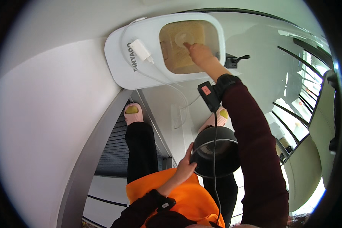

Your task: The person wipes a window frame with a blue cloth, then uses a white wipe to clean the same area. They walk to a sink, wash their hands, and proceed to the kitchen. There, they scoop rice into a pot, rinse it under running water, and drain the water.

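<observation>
My left hand (pixel 185 168) grips the rim of a dark, round cooking pot (pixel 206 136), tilted so its hollow faces me; a little pale residue shows inside. My right hand (pixel 201 54) reaches over a white storage bin (pixel 116 65) that bears writing. One extended finger meets the see-through window (pixel 173 64) of its lid, and the other fingers are partly hidden. Through the window I see a yellowish-tan content and a pale round cup-like shape (pixel 183 38) close to that fingertip.
A white power adapter (pixel 141 50) with a thin cable lies on the bin's lid. Behind the bin sits a small black box (pixel 231 61) with a strap. My slippered feet (pixel 134 114) stand below, beside a grey metal frame (pixel 82 159). Chairs (pixel 302 171) are at the right.
</observation>
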{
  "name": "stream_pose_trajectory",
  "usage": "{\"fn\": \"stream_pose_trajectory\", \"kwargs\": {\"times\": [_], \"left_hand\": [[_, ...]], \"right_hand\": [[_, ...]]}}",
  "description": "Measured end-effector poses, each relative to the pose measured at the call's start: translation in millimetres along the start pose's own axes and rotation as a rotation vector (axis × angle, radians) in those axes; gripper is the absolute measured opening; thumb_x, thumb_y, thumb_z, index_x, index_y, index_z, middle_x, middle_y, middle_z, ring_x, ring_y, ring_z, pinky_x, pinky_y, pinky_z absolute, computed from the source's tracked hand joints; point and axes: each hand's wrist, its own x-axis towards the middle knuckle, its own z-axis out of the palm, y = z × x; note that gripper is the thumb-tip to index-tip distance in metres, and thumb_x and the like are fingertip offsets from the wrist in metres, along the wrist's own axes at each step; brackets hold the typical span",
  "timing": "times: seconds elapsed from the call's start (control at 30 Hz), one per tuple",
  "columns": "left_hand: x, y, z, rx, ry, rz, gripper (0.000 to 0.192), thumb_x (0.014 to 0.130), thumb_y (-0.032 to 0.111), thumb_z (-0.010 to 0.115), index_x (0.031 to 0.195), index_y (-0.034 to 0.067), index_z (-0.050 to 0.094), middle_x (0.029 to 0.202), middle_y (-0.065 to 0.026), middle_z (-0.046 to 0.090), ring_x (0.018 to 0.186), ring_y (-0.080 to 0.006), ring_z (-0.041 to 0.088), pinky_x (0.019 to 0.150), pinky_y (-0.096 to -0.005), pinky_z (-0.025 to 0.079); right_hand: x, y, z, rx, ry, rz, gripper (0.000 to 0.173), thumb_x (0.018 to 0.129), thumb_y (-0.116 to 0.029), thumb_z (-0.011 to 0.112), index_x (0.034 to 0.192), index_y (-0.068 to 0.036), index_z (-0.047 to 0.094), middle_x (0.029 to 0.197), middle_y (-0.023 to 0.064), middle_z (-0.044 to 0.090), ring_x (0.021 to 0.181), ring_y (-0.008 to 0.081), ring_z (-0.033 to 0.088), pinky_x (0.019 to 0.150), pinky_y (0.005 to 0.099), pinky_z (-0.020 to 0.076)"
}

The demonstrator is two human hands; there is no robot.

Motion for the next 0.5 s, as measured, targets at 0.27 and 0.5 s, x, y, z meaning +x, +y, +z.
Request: {"fn": "stream_pose_trajectory", "kwargs": {"times": [0.27,0.5], "left_hand": [[-3,18,10,0.276,-0.023,0.226,0.081,0.077,-0.002,0.051,0.142,0.023,0.010,0.121,-0.0232,0.048,0.100,-0.0394,0.055,0.083,-0.0408,0.048],[0,19,7,0.338,-0.079,0.174,0.083,0.077,0.000,0.052,0.142,0.023,0.006,0.115,-0.0254,0.051,0.089,-0.0410,0.058,0.075,-0.0430,0.050]], "right_hand": [[25,-11,3,0.227,0.118,-0.013,0.020,0.078,-0.018,0.060,0.096,-0.011,0.063,0.088,0.0156,0.063,0.084,0.0322,0.062,0.066,0.0402,0.0495],[40,-56,51,1.410,-0.385,0.430,0.021,0.074,-0.022,0.066,0.083,-0.003,0.064,0.075,0.0153,0.063,0.073,0.0237,0.063,0.058,0.0386,0.0494]]}}
